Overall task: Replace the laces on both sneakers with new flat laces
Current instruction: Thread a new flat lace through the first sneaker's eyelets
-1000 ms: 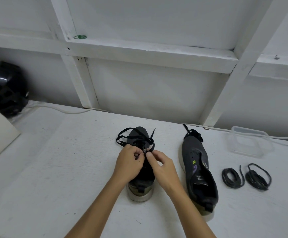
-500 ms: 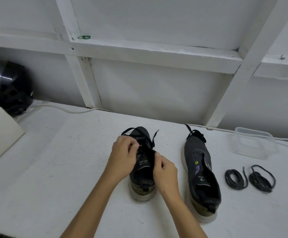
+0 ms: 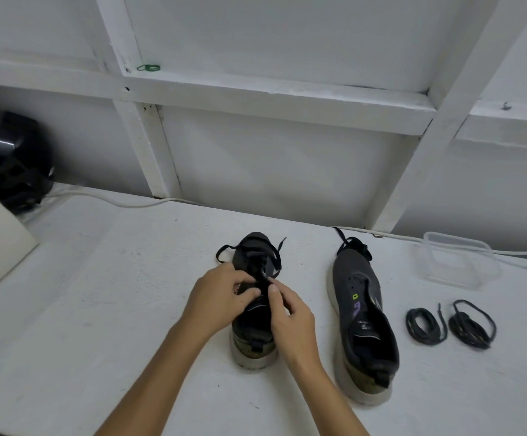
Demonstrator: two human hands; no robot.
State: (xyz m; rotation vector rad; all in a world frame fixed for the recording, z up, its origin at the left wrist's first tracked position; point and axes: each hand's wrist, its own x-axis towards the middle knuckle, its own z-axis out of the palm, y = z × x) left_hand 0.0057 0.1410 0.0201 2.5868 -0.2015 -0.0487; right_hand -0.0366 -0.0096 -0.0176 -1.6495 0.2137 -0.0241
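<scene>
Nearest the counter's [image 3: 98, 309] front edge, both forearms reach over the heel of the left sneaker [image 3: 253, 335], which stands mid-counter, toe toward the back wall. The left hand [image 3: 221, 297] has its grip curled on the black lace [image 3: 260, 269] at the tongue; the right hand [image 3: 290, 316] pinches the same lace between thumb and forefinger. Judged step: threading or tightening on this shoe, upper eyelets unfinished; next the lace end must be fed through the next eyelet and drawn even. The right sneaker [image 3: 362, 322] lies beside it, eyelets bare, a lace bunched at its toe. Toward the right edge lie two coiled laces [image 3: 450, 325]; beyond, a clear container [image 3: 460, 262]. A green mark and purple figure show on the right sneaker's tongue; unreadable.
</scene>
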